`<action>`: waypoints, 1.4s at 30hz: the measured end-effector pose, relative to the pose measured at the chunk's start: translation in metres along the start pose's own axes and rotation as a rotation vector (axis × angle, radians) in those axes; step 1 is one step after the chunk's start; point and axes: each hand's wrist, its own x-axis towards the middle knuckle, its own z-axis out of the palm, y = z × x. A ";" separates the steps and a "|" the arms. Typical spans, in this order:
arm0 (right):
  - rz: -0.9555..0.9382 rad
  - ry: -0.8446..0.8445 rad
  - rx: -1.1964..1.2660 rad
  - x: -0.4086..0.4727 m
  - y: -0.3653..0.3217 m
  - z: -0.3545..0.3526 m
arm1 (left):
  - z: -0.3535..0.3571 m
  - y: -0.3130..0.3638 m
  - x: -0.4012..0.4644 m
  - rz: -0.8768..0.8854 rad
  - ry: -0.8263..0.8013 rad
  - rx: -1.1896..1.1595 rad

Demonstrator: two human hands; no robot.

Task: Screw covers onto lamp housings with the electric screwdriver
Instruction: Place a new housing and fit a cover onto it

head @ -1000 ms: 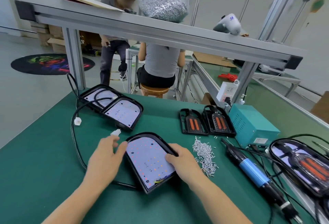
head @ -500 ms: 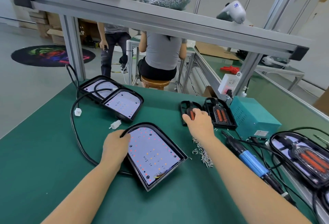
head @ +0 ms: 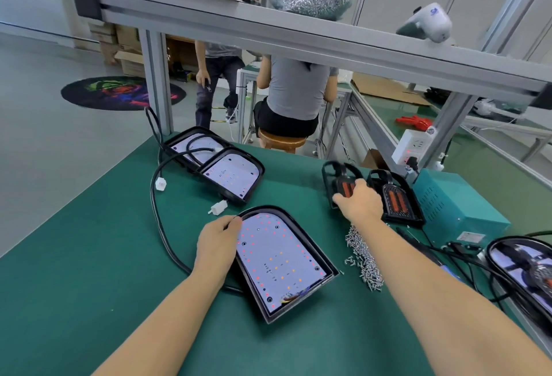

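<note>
The left hand (head: 217,245) sat on the near lamp housing (head: 283,259), fingers curled over its left rim up by the rounded top, steadying it flat on the green bench mat (head: 89,271). The housing lay face up, white LED board showing, its square end pointing toward the near-right, with bare mat in front of it and to its left. A black cable (head: 161,226) looped round behind the left wrist, touching the housing's near-left edge.

The right hand (head: 360,202) was out across the bench, on the left one of two black covers (head: 340,184). Fingers bent down over its near edge; whether they truly gripped it or just rested there, that could not be told. The second cover (head: 397,199) lay just beside it, against the teal power box (head: 454,208).

Between housing and covers, a pile of loose screws (head: 363,256) ran in a strip just right of the housing, under the right forearm. The electric screwdriver (head: 424,250) was mostly hidden behind that forearm, only dark bits and leads showing. Two more housings (head: 230,175) sat overlapped at the far-left corner of the bench, close to its edge. Another lamp (head: 525,268) crowded the right edge.
</note>
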 end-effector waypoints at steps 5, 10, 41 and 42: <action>-0.235 0.055 0.226 -0.053 -0.025 -0.029 | -0.003 -0.001 0.003 -0.055 -0.025 -0.077; -0.437 -0.006 0.193 -0.130 -0.032 -0.050 | -0.004 0.008 0.003 -0.302 -0.116 -0.338; -0.598 -0.051 -0.053 -0.216 0.000 -0.012 | 0.001 0.009 -0.018 -0.151 -0.163 -0.297; -0.609 -0.051 -0.057 -0.215 0.002 -0.012 | 0.003 0.007 -0.018 -0.052 -0.118 -0.113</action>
